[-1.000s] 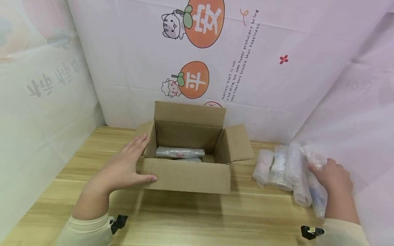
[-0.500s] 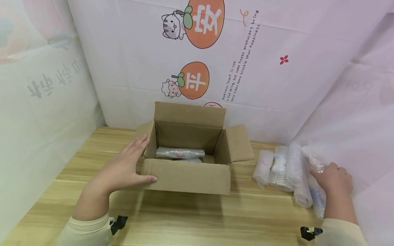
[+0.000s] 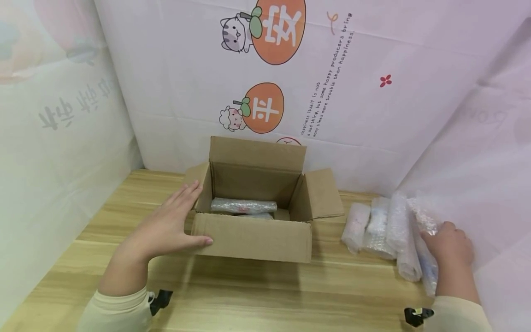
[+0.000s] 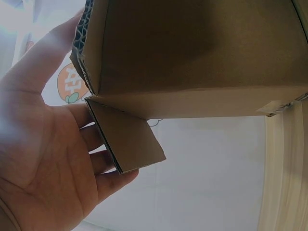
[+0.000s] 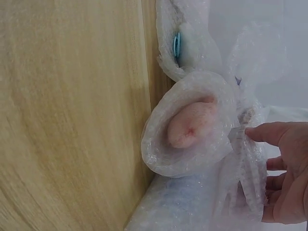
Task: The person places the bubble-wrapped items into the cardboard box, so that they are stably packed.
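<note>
An open cardboard box (image 3: 253, 237) stands mid-table with its flaps spread. My left hand (image 3: 166, 226) spans its left front corner, fingers extended along the left flap (image 4: 127, 137) and thumb against the front flap. Inside the box lies a bubble-wrapped roll (image 3: 242, 205), with another wrapped item partly hidden beneath it. At the right, my right hand (image 3: 451, 244) holds a bubble-wrapped bundle (image 5: 243, 168) between thumb and fingers, at the outer side of a pile. Beside it, one roll (image 5: 187, 132) shows something pink through its open end.
Several more bubble-wrapped rolls (image 3: 377, 226) lie close together left of my right hand. Printed white sheets (image 3: 352, 101) rise behind and on both sides of the wooden table (image 3: 249, 295). The right-hand sheet stands close to the pile.
My right hand has shifted slightly down and toward me over the outer wrapped bundle. The bundle's upper end has moved a little. The left hand and box stay put.
</note>
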Action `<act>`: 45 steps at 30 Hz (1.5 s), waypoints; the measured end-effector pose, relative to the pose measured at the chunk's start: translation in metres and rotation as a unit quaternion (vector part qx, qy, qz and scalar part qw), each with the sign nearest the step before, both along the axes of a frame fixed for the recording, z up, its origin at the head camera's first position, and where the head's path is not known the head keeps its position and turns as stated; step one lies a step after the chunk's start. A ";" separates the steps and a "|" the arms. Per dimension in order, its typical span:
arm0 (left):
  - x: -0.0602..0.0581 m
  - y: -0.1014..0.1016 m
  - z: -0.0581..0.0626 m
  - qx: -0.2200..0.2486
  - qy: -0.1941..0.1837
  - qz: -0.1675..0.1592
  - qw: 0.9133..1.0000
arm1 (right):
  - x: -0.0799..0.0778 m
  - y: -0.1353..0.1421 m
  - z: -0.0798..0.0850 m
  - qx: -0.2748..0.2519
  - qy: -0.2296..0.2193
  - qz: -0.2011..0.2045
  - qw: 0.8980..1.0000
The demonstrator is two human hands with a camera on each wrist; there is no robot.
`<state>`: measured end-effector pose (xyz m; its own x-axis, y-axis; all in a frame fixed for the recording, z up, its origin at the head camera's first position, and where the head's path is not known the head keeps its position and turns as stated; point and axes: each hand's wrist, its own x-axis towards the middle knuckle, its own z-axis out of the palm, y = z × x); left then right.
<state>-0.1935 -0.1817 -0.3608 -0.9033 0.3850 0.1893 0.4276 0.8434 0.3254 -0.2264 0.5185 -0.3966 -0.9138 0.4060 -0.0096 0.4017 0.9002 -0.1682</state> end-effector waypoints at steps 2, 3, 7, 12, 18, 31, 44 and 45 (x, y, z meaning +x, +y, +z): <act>0.000 0.000 0.000 0.001 0.003 -0.002 1.000 | 0.000 0.000 0.000 -0.003 0.003 -0.003 1.000; 0.000 0.000 0.001 0.002 0.005 -0.003 1.000 | 0.000 0.000 0.001 -0.004 0.006 -0.004 1.000; 0.001 0.001 0.002 0.006 0.005 -0.007 1.000 | 0.001 -0.003 0.006 -0.014 0.019 -0.008 1.000; 0.002 0.002 0.004 0.006 0.002 -0.008 1.000 | 0.002 -0.012 0.018 -0.028 0.032 -0.010 0.999; 0.002 0.002 0.004 0.005 0.004 -0.008 1.000 | -0.003 -0.025 0.030 -0.029 0.062 0.007 0.998; 0.001 0.000 0.002 0.004 0.003 -0.004 1.000 | -0.012 -0.070 0.067 -0.028 0.127 0.066 0.989; 0.002 0.002 0.003 0.008 0.010 -0.005 1.000 | -0.012 -0.111 0.094 -0.026 0.160 0.117 0.980; 0.002 0.002 0.003 0.008 0.011 -0.005 1.000 | -0.013 -0.115 0.096 -0.026 0.164 0.123 0.978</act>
<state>-0.1912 -0.1800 -0.3578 -0.8950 0.3911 0.2146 0.4433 0.8338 0.3290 -0.2389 0.4037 -0.3009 -0.9412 0.1795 0.2863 0.0898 0.9497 -0.3000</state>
